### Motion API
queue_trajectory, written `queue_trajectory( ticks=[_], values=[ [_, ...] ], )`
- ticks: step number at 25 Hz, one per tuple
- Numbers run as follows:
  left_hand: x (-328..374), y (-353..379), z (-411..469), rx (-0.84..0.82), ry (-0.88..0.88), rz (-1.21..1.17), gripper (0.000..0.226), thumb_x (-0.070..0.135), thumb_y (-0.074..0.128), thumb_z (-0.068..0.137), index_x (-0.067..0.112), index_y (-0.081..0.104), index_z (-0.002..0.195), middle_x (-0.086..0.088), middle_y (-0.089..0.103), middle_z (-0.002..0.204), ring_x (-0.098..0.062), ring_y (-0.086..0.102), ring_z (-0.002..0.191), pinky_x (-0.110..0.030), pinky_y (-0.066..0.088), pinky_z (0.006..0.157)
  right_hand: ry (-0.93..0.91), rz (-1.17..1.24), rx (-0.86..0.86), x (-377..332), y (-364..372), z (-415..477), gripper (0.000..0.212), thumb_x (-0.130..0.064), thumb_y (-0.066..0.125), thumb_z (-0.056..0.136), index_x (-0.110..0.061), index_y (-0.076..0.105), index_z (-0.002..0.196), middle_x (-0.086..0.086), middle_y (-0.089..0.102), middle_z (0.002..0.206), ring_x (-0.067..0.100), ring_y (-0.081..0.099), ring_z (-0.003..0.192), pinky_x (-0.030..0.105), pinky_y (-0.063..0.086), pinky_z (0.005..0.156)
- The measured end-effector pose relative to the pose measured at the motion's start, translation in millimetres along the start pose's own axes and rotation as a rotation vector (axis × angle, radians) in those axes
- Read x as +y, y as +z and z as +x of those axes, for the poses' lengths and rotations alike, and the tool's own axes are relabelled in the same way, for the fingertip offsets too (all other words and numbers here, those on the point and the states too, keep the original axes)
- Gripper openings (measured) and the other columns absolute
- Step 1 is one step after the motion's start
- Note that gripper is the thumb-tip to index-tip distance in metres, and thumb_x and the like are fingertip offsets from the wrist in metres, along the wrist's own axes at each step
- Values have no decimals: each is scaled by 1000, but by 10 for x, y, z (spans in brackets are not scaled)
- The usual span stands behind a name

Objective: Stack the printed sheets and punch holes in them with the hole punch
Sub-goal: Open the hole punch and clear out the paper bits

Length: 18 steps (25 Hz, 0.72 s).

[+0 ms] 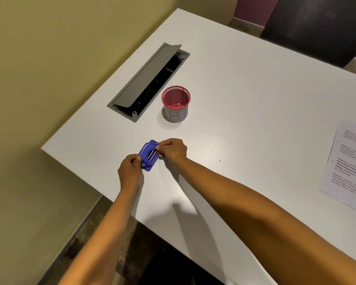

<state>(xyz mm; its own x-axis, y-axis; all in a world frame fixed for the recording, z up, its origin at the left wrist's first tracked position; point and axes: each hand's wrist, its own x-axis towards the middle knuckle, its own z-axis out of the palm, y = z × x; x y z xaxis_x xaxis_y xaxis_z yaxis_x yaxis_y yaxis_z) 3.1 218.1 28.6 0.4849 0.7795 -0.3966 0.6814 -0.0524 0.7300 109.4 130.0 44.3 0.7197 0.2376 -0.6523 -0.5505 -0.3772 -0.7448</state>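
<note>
A small blue hole punch [148, 155] rests on the white table [245, 95] near its left front edge. Its metal parts face up. My left hand [130, 171] pinches its near end and my right hand [172, 152] pinches its far right end, so both hands hold it. The printed sheets [349, 167] lie in a stack at the right edge of the view, partly cut off, far from both hands.
A red mesh cup [176, 103] with a paper label stands behind the punch, with small white bits inside. Left of it a grey cable hatch [146, 83] in the table is open. A tiny paper dot [220, 160] lies on the table.
</note>
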Motion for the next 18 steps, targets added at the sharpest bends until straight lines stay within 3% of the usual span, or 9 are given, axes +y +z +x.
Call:
queue_trajectory(
  ticks=[6,10,12,14,16,18],
  values=[
    [-5,94,28,21,-40,-69,23,19,49,97,5,64,108,-19,68,106,-25,59,85,-35,47,81,-9,-16,-6,45,1,94,17,-7,73,79,-1,71,95,13,68,81,24,62,67,41,58,86],
    [42,113,-92,102,-52,-135,23,19,54,94,8,62,113,-11,67,108,-28,63,100,-36,48,89,-77,27,-21,-80,-323,105,12,-1,69,80,5,68,90,19,64,75,23,54,55,38,53,63],
    [69,116,-186,154,1,-128,24,18,55,93,7,59,115,-7,65,105,-24,61,98,-37,49,91,-132,42,3,-116,-655,130,5,0,69,81,1,67,86,18,63,70,24,56,56,37,52,60],
    [72,162,-312,184,88,-116,18,14,56,92,8,59,108,-4,62,99,-17,58,88,-26,48,84,-190,-4,87,-63,-1064,159,2,-2,70,81,-1,70,83,8,63,63,15,61,51,25,55,56],
    [65,275,-454,160,161,-106,9,10,55,91,11,62,98,-2,60,94,-9,54,77,-7,41,73,-233,-105,197,76,-1449,146,4,-5,70,80,-4,73,83,-2,65,63,-4,60,47,8,47,50],
    [67,451,-597,89,207,-103,11,7,54,90,13,62,90,2,62,90,-5,55,74,-6,40,69,-254,-222,288,258,-1720,82,8,-6,67,80,-10,74,79,-9,67,67,-10,59,52,1,40,51]
  ],
)
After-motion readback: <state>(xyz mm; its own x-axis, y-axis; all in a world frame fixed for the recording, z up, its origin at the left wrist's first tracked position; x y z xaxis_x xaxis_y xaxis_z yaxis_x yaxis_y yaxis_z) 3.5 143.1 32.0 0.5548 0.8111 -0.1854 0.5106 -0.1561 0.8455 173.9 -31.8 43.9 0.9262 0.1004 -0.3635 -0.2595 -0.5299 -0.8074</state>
